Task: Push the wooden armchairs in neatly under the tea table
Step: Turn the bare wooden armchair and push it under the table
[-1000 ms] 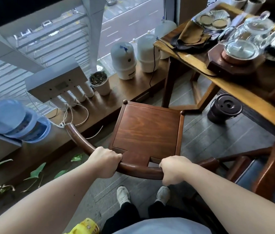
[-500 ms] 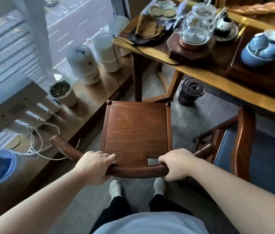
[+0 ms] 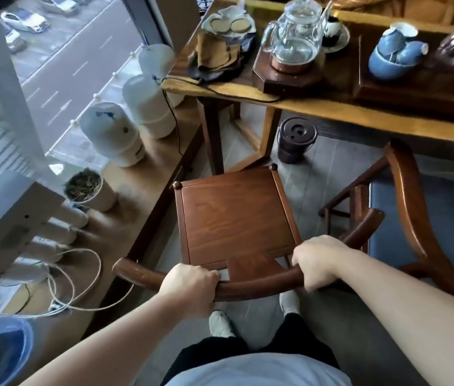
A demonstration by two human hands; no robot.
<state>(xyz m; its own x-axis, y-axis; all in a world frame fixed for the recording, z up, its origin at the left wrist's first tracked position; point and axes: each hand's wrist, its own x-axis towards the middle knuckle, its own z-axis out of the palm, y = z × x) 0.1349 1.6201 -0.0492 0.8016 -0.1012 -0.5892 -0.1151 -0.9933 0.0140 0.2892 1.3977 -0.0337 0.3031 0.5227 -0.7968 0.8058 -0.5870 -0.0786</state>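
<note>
A dark wooden armchair (image 3: 234,215) with a bare square seat stands in front of me, facing the tea table (image 3: 359,118). My left hand (image 3: 189,285) and my right hand (image 3: 317,263) both grip its curved back rail. The seat's front edge is close to the table's left leg. A second wooden armchair (image 3: 409,196) with a blue cushion stands to the right, partly under the table edge.
A low wooden ledge (image 3: 136,190) along the window at left carries white water tanks (image 3: 111,135), a small plant pot (image 3: 89,190), a filter unit and loose cables. A dark lidded bucket (image 3: 296,140) sits on the floor under the table. A glass kettle (image 3: 295,34) and blue cups (image 3: 395,54) stand on the table.
The chair has turned and moved toward the table, its front edge now near the table leg. My view has swung right, showing more of the table and the second chair.
</note>
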